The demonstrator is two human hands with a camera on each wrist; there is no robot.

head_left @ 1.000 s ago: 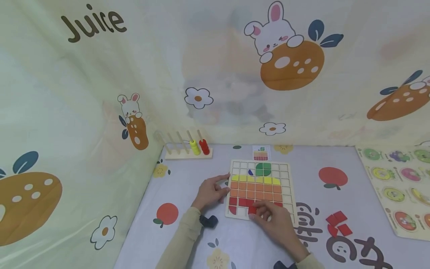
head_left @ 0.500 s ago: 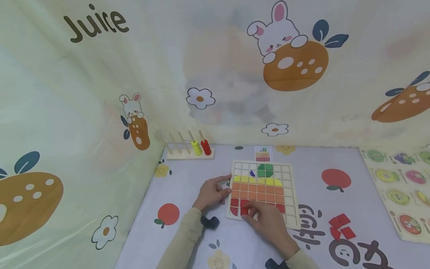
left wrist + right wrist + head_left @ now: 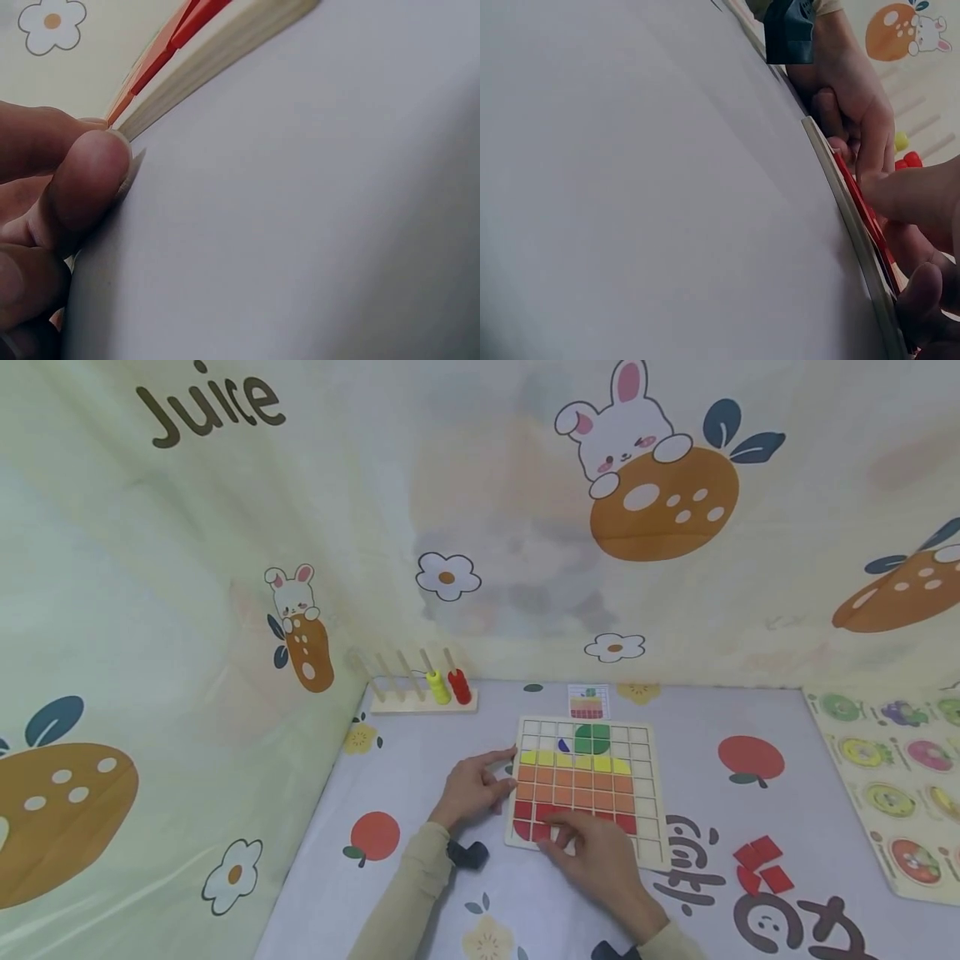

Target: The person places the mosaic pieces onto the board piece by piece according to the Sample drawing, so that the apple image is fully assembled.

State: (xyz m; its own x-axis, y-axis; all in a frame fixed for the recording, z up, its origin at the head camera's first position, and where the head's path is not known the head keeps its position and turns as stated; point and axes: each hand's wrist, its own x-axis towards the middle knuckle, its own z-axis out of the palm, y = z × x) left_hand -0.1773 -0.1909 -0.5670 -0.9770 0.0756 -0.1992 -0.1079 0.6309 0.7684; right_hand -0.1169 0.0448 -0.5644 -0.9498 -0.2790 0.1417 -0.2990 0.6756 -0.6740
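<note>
A wooden grid board [image 3: 649,793] lies on the table, holding rows of green, yellow, orange and red tiles and one small blue piece. My left hand [image 3: 470,791] touches its left edge, with index finger and thumb spread apart; in the left wrist view the thumb [image 3: 94,169] meets the rim. Over the lower rows is my right hand [image 3: 600,858]. Its index finger [image 3: 911,191] touches the red tiles [image 3: 855,187] along the near edge, and the thumb stands apart from it. A red square tile [image 3: 542,832] lies flat in the bottom row beside a rounded red corner tile.
Several loose red tiles [image 3: 763,864] lie right of the board. A small pattern card [image 3: 588,702] sits behind it. At the back left stands a peg rack [image 3: 423,706] with yellow and red beads. A fruit picture board [image 3: 892,777] lies at the far right.
My right hand has moved left along the bottom row with the red square tile, which now lies flat next to the corner tile. The left hand stays at the board's edge.
</note>
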